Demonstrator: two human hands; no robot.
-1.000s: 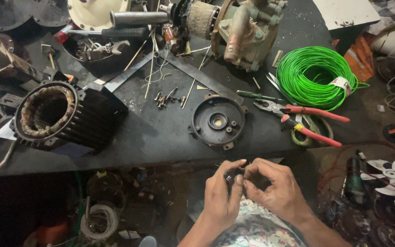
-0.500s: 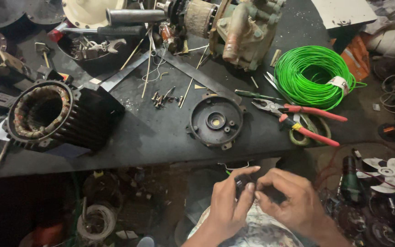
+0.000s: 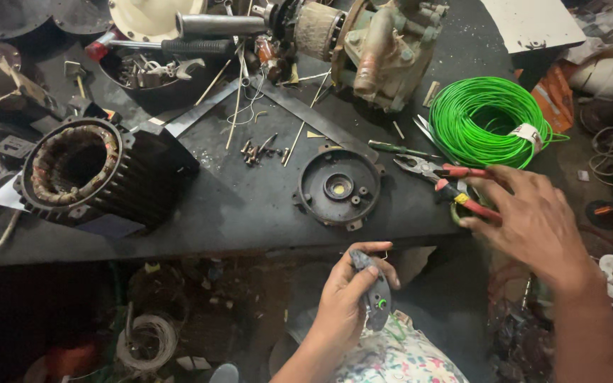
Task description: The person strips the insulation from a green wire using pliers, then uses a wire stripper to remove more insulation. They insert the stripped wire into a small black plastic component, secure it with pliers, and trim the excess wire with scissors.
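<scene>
My left hand (image 3: 345, 294) holds a small grey part (image 3: 376, 294) with a green wire end, below the front edge of the black workbench (image 3: 235, 206). My right hand (image 3: 530, 216) reaches out over the bench's right end, fingers spread, touching the red handles of the pliers (image 3: 455, 186) that lie there. A coil of bright green wire (image 3: 487, 120) sits just behind the pliers. A round black motor end cover (image 3: 340, 187) lies flat left of the pliers.
A finned motor stator (image 3: 86, 170) with copper windings lies at the bench's left. A dirty pump body and rotor (image 3: 363, 39) stand at the back. Loose screws (image 3: 260, 150), thin rods and a bowl of spanners (image 3: 154, 71) are between them. Clutter covers the floor.
My right hand left the small part and moved up and right to the pliers. My left hand kept the part. The view shifted slightly.
</scene>
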